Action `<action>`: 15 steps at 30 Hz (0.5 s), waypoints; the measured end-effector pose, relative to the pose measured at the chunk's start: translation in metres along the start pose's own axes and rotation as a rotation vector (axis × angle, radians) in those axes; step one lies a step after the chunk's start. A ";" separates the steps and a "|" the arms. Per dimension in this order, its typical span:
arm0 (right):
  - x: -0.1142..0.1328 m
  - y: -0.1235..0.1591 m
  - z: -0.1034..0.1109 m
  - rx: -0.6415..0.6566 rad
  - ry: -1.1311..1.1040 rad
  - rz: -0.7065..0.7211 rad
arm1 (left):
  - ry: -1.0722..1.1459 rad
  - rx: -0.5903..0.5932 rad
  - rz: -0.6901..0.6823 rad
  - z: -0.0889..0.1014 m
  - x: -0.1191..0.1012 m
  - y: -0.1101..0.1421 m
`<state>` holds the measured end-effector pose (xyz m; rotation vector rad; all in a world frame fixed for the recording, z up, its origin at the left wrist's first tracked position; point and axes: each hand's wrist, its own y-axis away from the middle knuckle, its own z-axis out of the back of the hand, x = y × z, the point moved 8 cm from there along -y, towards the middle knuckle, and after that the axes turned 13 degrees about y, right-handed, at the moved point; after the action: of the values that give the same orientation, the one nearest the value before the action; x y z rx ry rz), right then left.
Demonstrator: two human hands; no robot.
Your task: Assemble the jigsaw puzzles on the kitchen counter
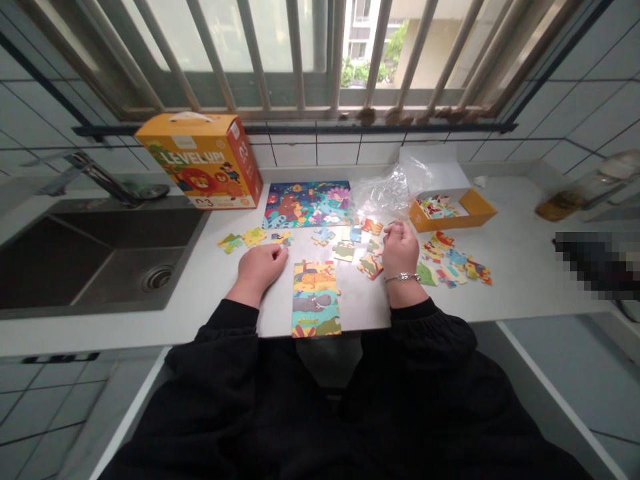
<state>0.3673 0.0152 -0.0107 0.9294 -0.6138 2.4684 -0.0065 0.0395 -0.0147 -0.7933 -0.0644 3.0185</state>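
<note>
Nearest: black sleeves [210, 353] cover both forearms at the bottom of the frame, reaching forward onto the counter [525, 267].

Left hand [260, 267]: fingers together and curled downward, low over the counter. Grip on any item cannot be told.

Right hand [400, 250]: fingers together and curled inward, raised at the knuckles. Anything inside the curl would be hidden, so grip cannot be told. A silver bracelet [403, 276] circles the wrist.

Beside left fingers: a small puzzle piece [281, 238] lies just ahead of the fingertips. Two more pieces [240, 239] lie further left.

Beside right fingers: loose pieces [363, 250] lie scattered just to the left and ahead of the hand.

Between hands: an assembled puzzle section [316, 300] lies flat at lower centre, near the counter's front edge.

Upper centre: a completed puzzle [307, 203] of animals lies flat against the back of the counter.

Right of hands: a loose pile [453, 263] of pieces lies on the counter. Behind it, an orange tray [450, 212] holds more pieces, and a clear plastic bag [383, 190] lies to its left.

Upper left: an orange "LEVEL UP!" box [199, 160] stands on the counter.

Left of counter: a steel sink [100, 260] with a faucet [95, 177].

Top of frame: a barred window [300, 53].
</note>
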 end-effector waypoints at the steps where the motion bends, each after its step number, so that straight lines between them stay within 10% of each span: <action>1: -0.004 -0.002 0.002 -0.014 -0.031 -0.026 | 0.000 0.001 0.001 0.000 0.000 0.000; 15: -0.009 0.073 0.019 0.209 0.676 0.365 | 0.016 0.010 0.017 0.001 0.000 -0.002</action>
<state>0.3439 -0.0565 -0.0221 -0.0044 -0.3057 2.9681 -0.0070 0.0415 -0.0142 -0.8218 -0.0420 3.0255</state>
